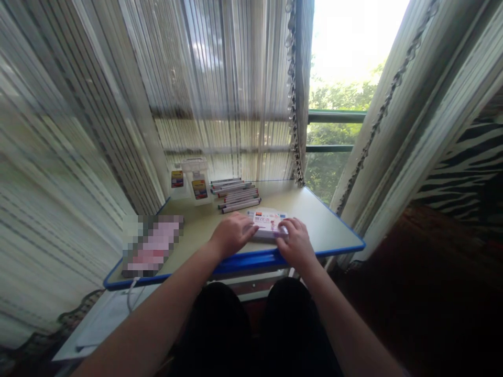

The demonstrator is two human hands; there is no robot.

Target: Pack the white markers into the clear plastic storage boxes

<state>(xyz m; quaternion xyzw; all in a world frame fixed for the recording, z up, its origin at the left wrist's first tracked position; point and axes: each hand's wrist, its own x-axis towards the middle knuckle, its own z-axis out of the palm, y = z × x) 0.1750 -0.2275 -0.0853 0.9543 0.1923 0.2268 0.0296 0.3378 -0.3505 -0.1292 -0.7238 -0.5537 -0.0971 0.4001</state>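
A small flat white box (265, 222) with printed lettering and a little pink figure lies near the front edge of the desk. My left hand (233, 234) grips its left end, the thumb along the front and the fingers over the far side. At the right end, my right hand (295, 240) has its fingers curled over the top and the thumb low at the front. Parts of both ends are hidden under my fingers. Just behind the box, several white-barrelled marker pens (238, 195) lie in a loose pile.
Two clear plastic containers (196, 180) with yellow labels stand at the desk's back left. A blurred-out pinkish device (155, 243) with a white cable (131, 297) lies at the left. The desk (326, 230) has a blue edge; striped curtains (236, 94) hang behind it.
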